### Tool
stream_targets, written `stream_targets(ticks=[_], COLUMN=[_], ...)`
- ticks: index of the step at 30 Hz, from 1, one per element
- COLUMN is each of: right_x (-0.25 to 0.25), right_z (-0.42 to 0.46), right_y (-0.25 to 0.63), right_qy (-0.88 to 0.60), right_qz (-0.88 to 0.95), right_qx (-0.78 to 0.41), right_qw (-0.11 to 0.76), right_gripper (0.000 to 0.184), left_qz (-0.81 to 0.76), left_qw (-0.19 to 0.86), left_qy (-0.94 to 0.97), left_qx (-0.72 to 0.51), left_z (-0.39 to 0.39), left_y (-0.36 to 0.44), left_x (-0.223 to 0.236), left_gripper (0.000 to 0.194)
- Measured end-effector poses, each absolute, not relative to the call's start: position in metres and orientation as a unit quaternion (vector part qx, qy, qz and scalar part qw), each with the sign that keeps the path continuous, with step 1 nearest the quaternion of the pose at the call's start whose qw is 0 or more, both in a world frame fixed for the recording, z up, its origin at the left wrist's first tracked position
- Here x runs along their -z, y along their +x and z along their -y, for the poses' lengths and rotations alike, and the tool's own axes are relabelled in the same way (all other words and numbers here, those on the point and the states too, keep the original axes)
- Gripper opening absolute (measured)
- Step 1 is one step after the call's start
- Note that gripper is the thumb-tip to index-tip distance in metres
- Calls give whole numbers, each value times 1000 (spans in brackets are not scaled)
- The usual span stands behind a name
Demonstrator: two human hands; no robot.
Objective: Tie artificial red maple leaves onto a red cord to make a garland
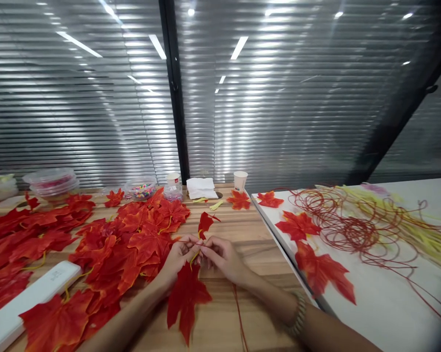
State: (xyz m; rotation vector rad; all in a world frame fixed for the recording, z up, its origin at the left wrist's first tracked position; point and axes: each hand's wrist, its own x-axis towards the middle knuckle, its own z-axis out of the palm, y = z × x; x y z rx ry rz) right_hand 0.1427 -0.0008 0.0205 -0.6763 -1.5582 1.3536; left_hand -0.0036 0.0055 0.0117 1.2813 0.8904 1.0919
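My left hand [182, 254] and my right hand [222, 256] meet fingertip to fingertip over the wooden table. Both are closed in a pinch around the yellow stem [194, 257] of a red artificial maple leaf [188, 298], which hangs below the fingers. Another piece of red leaf [205, 223] sticks up just beyond the fingertips. A thin red cord [238, 313] runs from beneath my right hand toward the near edge. Exactly how cord and stem cross is hidden by the fingers.
Piled red leaves [143, 244] cover the left, beside a white oblong box [33, 305]. Bead tubs [142, 189], stacked lidded containers [54, 183], white tissue [201, 188] and a paper cup [240, 181] stand behind. Tangled red cord [352, 232] and yellow strands [418, 239] lie on the white table.
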Motion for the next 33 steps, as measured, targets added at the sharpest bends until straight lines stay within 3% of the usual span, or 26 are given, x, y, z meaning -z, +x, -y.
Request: stream_targets(ticks=[20, 33], right_x=[-12, -6], right_z=[4, 2], right_y=[138, 142], right_qy=[-280, -339], right_qz=[648, 696], right_qx=[-528, -396], right_qw=[472, 493], right_gripper=[22, 15], left_qz=[-363, -360], left_qw=[607, 633], left_qy=[527, 489], left_qx=[-472, -480], left_z=[-2, 10], left_y=[-3, 3], left_x=[-15, -22], left_gripper=[29, 22])
